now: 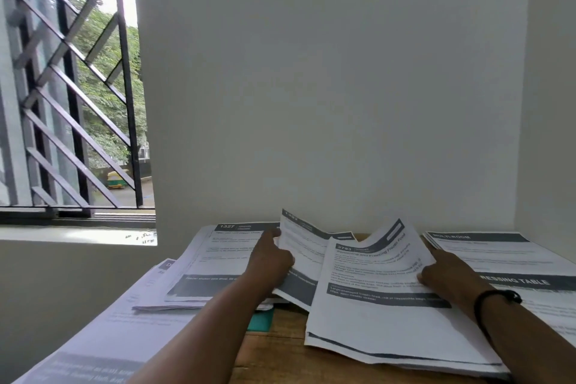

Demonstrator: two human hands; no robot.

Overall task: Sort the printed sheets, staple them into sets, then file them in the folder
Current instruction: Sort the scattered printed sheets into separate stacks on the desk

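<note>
Printed sheets lie in several piles on a wooden table (274, 352). My left hand (271, 259) grips the left edge of a raised sheet (304, 246), lifting it off the middle. My right hand (445, 274) pinches the right edge of the sheet numbered 3793 (374, 299), whose top corner curls upward. The 3793 sheet tops a stack in the centre. A pile headed 1327 (218, 259) lies to the left of my left hand. A teal folder corner (260, 319) peeks out beneath my left forearm. No stapler is visible.
Another stack with a "dressing table" banner (514, 271) sits at the right edge by the wall. More sheets (103, 340) spread over the near left. A barred window (71, 87) is on the left, and a plain wall stands directly behind the table.
</note>
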